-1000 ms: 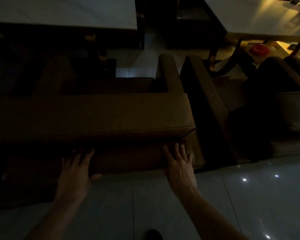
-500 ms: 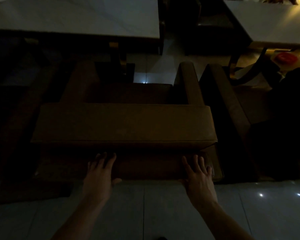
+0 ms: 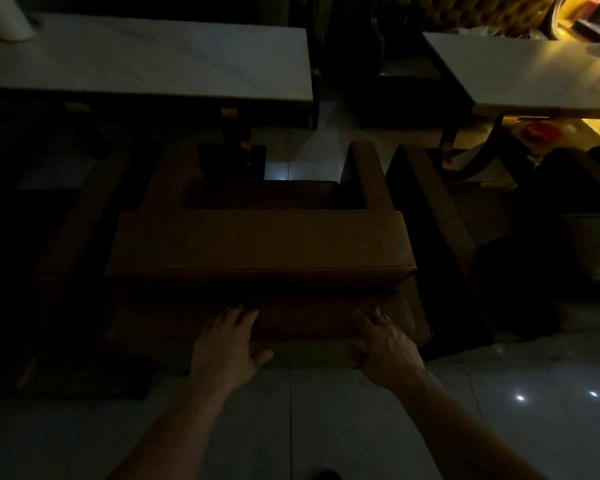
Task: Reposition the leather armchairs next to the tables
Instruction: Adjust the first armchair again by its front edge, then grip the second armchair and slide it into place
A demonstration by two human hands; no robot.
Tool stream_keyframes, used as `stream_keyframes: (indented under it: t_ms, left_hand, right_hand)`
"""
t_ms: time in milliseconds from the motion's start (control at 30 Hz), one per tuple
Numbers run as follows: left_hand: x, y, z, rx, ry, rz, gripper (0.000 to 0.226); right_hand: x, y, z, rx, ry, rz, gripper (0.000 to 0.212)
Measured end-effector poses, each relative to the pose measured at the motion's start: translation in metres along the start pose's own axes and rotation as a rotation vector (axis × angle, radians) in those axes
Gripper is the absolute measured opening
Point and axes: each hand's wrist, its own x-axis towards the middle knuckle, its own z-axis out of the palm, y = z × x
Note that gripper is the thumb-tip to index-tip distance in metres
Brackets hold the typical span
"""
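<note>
A brown leather armchair (image 3: 257, 247) stands in front of me, seen from behind and above, its seat facing a white-topped table (image 3: 146, 67). My left hand (image 3: 226, 344) lies flat on the lower back panel of the chair, fingers spread. My right hand (image 3: 385, 344) presses the same panel near its right corner, fingers apart. A second brown armchair (image 3: 440, 223) stands close on the right, by another white table (image 3: 534, 74). The room is dim.
A white cylinder (image 3: 6, 19) stands on the left table's far corner. Something red (image 3: 541, 131) lies under the right table. More dark armchairs (image 3: 49, 271) sit at the left. Glossy tiled floor (image 3: 326, 427) lies under my arms.
The armchair has shifted to the right in view and closer under the table. Both hands stay on its lower back panel and have moved with it.
</note>
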Motion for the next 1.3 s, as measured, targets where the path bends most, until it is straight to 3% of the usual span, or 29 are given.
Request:
stream_keyframes:
  t_ms: [200,433,667,967,1300]
  left_hand:
    - [-0.029,0.024,-0.032,-0.007,-0.001,0.08,0.096]
    - [-0.055,0.095,-0.064,-0.025,-0.022,0.178,0.098]
    - [-0.079,0.222,-0.056,0.006,0.052,0.317,0.096]
    - [-0.098,0.422,0.0,-0.014,0.086,0.379,0.099]
    - [-0.041,0.553,0.06,-0.11,0.07,0.353,0.103]
  right_hand:
    - [-0.048,-0.015,-0.038,0.022,0.063,-0.006,0.073]
    - [-0.12,0.035,-0.084,0.088,0.155,0.08,0.066]
    - [-0.181,0.143,-0.103,0.119,0.239,0.205,0.072]
    - [-0.239,0.329,-0.13,0.127,0.259,0.22,0.068]
    - [-0.188,0.477,-0.142,0.113,0.211,0.253,0.083]
